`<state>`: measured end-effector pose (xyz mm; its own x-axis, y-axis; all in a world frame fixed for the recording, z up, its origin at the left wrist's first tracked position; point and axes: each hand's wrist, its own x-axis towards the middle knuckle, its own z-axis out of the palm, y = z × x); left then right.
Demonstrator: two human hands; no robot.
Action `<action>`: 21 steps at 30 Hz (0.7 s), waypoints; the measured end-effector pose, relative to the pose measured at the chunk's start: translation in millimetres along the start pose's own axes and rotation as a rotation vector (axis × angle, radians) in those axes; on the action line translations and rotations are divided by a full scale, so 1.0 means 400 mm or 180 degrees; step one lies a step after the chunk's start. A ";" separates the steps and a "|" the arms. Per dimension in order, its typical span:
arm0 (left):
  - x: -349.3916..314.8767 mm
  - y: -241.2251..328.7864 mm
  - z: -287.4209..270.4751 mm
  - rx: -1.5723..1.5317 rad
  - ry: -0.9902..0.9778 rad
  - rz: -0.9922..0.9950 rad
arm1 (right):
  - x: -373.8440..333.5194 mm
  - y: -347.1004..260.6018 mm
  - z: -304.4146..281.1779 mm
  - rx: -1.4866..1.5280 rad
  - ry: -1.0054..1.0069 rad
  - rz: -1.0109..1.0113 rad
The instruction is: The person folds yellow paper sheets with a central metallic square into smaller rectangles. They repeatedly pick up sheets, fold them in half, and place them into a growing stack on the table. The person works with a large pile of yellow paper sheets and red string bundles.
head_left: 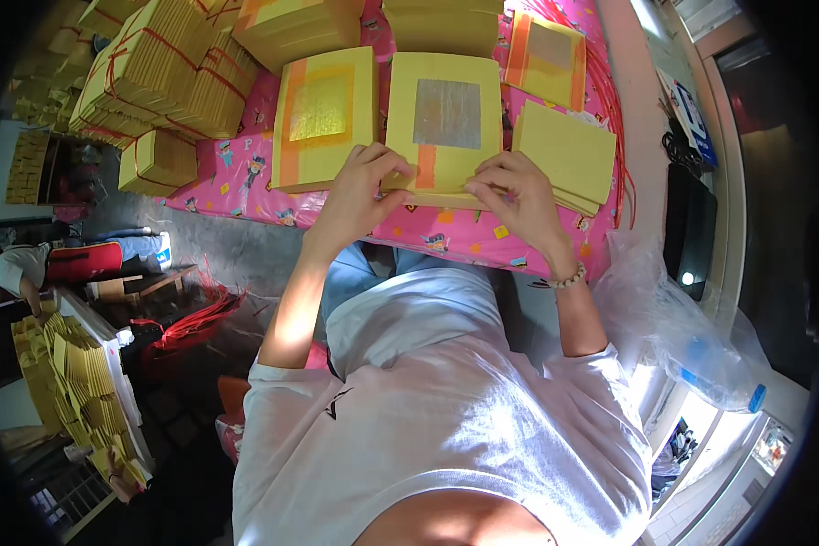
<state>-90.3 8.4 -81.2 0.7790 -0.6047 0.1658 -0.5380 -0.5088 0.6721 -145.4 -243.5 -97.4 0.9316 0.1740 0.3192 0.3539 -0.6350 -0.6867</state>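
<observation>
Silver-patched paper stack (pixel 446 114): twelve o'clock in view, its near corners partly hidden.
Left hand (pixel 370 187): fingers curled narrow at the near edge; stack at two o'clock from it.
Right hand (pixel 516 193): likewise curled narrow, stack toward ten o'clock; cannot tell whether either pinches a sheet.
Far stack (pixel 441 25): just beyond, cut off by the top rim.

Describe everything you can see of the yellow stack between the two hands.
The yellow stack looks like paper, a thick block lying flat on the pink printed cover. Its top bears a shiny silver square, with an orange band below it running toward the near edge. The left hand and right hand touch it near its front corners.
</observation>
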 end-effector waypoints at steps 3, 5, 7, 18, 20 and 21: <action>0.001 -0.005 -0.003 -0.0044 -0.0032 -0.0029 | 0.002 0.000 0.002 0.0203 -0.0024 0.0174; 0.000 -0.009 -0.002 -0.0059 0.0000 0.0012 | 0.005 0.001 0.002 0.0253 -0.0071 0.0224; 0.002 -0.010 -0.004 -0.0017 -0.0024 0.0013 | 0.005 0.005 0.005 0.0301 -0.0061 0.0245; 0.000 -0.013 -0.001 -0.0071 -0.0034 -0.0023 | 0.009 0.007 0.013 0.0443 0.0084 0.0425; 0.000 -0.014 -0.001 -0.0081 -0.0030 -0.0010 | 0.010 0.006 0.013 0.0448 0.0063 0.0464; 0.001 -0.013 -0.001 -0.0085 -0.0036 -0.0034 | 0.010 0.006 0.013 0.0460 0.0050 0.0498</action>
<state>-87.0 11.2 -84.3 0.7810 -0.6062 0.1504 -0.5207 -0.4989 0.6928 -140.4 -240.4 -101.1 0.9751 0.0694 0.2108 0.2145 -0.5387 -0.8148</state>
